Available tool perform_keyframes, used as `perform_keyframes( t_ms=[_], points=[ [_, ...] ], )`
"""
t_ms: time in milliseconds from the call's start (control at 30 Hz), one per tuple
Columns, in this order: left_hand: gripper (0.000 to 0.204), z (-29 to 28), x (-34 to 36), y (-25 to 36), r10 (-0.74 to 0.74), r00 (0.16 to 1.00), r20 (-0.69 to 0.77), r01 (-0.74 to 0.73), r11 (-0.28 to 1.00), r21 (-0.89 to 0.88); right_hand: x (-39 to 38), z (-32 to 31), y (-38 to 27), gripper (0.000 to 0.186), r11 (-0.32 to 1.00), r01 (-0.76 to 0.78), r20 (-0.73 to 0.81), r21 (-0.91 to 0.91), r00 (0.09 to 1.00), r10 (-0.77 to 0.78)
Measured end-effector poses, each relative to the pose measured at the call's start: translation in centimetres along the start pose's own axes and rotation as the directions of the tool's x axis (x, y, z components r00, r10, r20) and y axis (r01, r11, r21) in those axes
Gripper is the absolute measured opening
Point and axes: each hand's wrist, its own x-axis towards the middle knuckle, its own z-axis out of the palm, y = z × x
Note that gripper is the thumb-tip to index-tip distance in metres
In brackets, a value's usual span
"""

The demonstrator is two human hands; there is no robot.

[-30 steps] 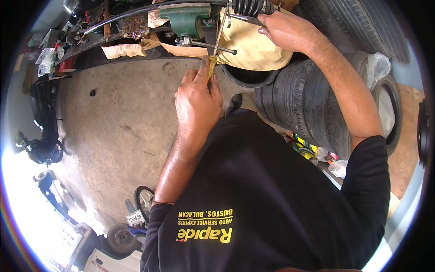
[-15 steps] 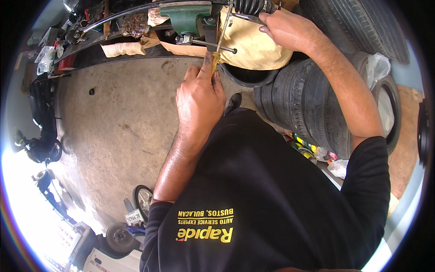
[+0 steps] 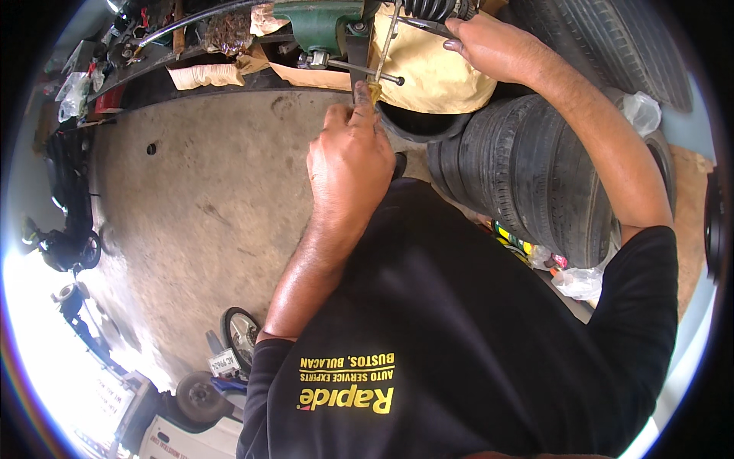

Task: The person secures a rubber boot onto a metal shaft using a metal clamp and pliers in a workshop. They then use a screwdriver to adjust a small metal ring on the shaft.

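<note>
Bare concrete floor point(image 3: 195, 183) is filling the left and middle of the head view, with stacked tyres point(image 3: 527, 172) crowding the right side and a parked motorcycle point(image 3: 73, 203) sitting out by the left edge. All the action is happening at the top of the frame! A green vise point(image 3: 325, 27) is standing at the bench edge there, its sliding bar point(image 3: 348, 67) slanting down to the right, and just right of it a ribbed black boot point(image 3: 428, 9) is sitting at the upper rim, partly cut off.

Now the hands, and they're working well apart. Left hand point(image 3: 350, 164), upper centre, is wrapping firmly around a yellow-handled tool point(image 3: 375, 93), its long metal shank running up past the bar towards the boot. Right hand point(image 3: 501, 50), upper right, is gripping a dark slim tool point(image 3: 427, 27) that's pointing left, its tip near that shank. Behind them, tan paper point(image 3: 440, 73) is draping over a black tub point(image 3: 428, 128).

So the step in hand appears to be two-tool work at the boot's left end, though the frame edge is hiding whether either tip is biting. What's the next move calling for? Probably a steady left hand, the shank staying in line, while the right is needing careful, controlled pressure beside that soft-looking boot.
</note>
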Motion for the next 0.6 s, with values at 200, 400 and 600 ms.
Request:
perform_keyframes(
  t_ms=[200,400,600],
  points=[
    [0.047,0.52,-0.15,-0.12,-0.012,1.000,-0.010,0.011,0.999,-0.032,0.05,0.24,-0.05,0.035,0.999,0.009,0.029,0.046,1.000,-0.010],
    [0.047,0.80,-0.15,-0.37,-0.015,1.000,-0.017,0.014,0.999,-0.037,-0.16,0.81,-0.26,0.033,0.995,0.012,-0.014,0.100,1.000,-0.011],
    [0.047,0.93,-0.15,-0.32,-0.010,0.999,-0.037,0.009,0.999,-0.043,-0.06,0.54,-0.37,0.034,0.995,0.027,0.029,0.092,0.999,-0.030]
  ],
)
